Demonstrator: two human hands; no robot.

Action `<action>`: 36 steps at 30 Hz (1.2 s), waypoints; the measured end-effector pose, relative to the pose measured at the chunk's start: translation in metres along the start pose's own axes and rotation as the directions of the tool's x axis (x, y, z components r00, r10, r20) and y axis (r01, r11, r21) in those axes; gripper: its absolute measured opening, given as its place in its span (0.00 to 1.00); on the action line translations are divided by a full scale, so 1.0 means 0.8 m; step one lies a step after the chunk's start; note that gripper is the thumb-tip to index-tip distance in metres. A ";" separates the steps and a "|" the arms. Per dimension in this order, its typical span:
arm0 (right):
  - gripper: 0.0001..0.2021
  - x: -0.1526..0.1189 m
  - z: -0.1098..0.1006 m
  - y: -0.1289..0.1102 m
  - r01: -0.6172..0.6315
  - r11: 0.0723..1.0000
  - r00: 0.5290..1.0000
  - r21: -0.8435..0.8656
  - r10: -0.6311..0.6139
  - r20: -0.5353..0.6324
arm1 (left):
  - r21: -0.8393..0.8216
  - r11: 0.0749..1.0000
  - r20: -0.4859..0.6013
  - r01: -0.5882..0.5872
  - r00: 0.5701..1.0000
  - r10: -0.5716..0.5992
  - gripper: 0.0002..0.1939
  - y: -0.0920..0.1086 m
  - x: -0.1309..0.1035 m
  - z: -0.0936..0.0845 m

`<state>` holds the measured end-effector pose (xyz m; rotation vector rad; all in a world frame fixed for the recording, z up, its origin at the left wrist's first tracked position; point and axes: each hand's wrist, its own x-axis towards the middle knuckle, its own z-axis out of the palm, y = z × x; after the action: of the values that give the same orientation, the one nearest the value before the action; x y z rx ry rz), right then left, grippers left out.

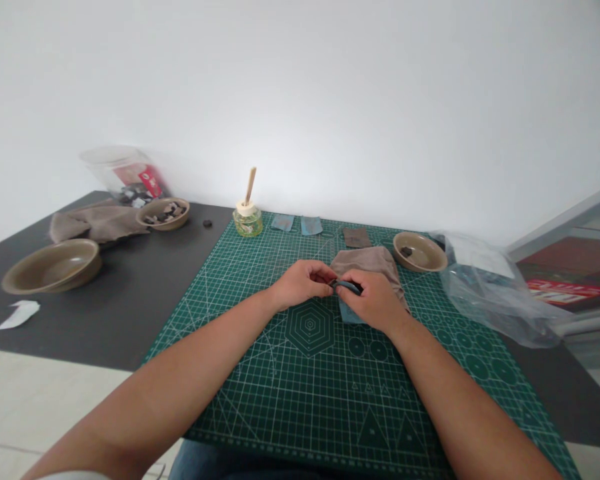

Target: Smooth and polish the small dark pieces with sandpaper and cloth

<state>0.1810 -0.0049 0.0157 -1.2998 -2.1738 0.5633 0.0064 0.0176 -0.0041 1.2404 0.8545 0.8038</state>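
Note:
Both hands meet over the green cutting mat (220,293), in front of a brown cloth (367,259). My left hand (305,283) is closed, its thumb and fingers pinching a small dark piece (333,283) that is mostly hidden. Between the fingers of my right hand (373,297) is a bent grey-blue strip (349,286) with a dark inner side, touching or very near the dark piece. Whether the strip is folded sandpaper I cannot tell. Under the right hand lies a blue-grey square sheet (349,314), partly covered.
Two blue-grey squares (311,226) and a brown square (357,237) lie along the mat's back edge, near a diffuser bottle (249,220). A bowl (420,253) holding dark bits and a clear plastic bag (500,287) are right. Left are an oval bowl (53,267) and a filled bowl (163,215).

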 end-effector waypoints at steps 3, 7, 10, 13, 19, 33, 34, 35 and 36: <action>0.05 0.000 0.000 0.000 -0.011 1.000 1.000 -0.014 0.011 -0.011 | 0.001 1.000 0.002 -0.003 1.000 0.003 0.12 0.000 0.000 0.000; 0.05 0.000 0.000 -0.001 -0.028 0.999 0.999 -0.034 0.027 -0.024 | 0.022 1.000 -0.004 -0.009 1.000 0.009 0.12 0.000 0.000 0.001; 0.05 0.000 0.000 -0.001 -0.034 0.999 0.999 -0.028 0.033 -0.027 | 0.033 0.999 -0.005 -0.007 1.000 0.007 0.12 0.000 0.000 0.001; 0.06 0.000 0.001 0.000 -0.033 0.999 0.999 -0.021 0.033 -0.032 | 0.034 0.999 0.000 -0.007 1.000 0.007 0.11 0.000 0.000 0.002; 0.06 0.000 0.001 -0.001 -0.046 0.998 0.998 -0.045 0.044 -0.044 | 0.028 1.000 -0.031 0.000 1.000 0.001 0.11 0.002 0.000 0.002; 0.05 -0.001 0.002 -0.003 -0.010 0.999 1.000 -0.051 0.010 -0.011 | 0.094 0.996 -0.013 -0.009 1.000 0.010 0.11 0.000 0.000 0.002; 0.05 -0.001 0.001 -0.003 -0.006 0.998 1.000 -0.058 0.006 -0.011 | 0.100 0.995 -0.009 -0.010 1.000 0.010 0.11 -0.001 0.000 0.002; 0.05 -0.001 0.002 -0.003 -0.003 0.998 1.000 -0.065 0.003 -0.011 | 0.104 0.995 -0.007 -0.010 1.000 0.010 0.11 -0.001 0.000 0.002; 0.05 -0.001 0.002 -0.003 -0.002 0.997 1.000 -0.072 0.001 -0.013 | 0.107 0.994 -0.005 -0.010 1.000 0.010 0.11 0.000 0.000 0.002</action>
<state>0.1790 -0.0067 0.0158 -1.3386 -2.2012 0.4801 0.0080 0.0171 -0.0044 1.3384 0.9068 0.7781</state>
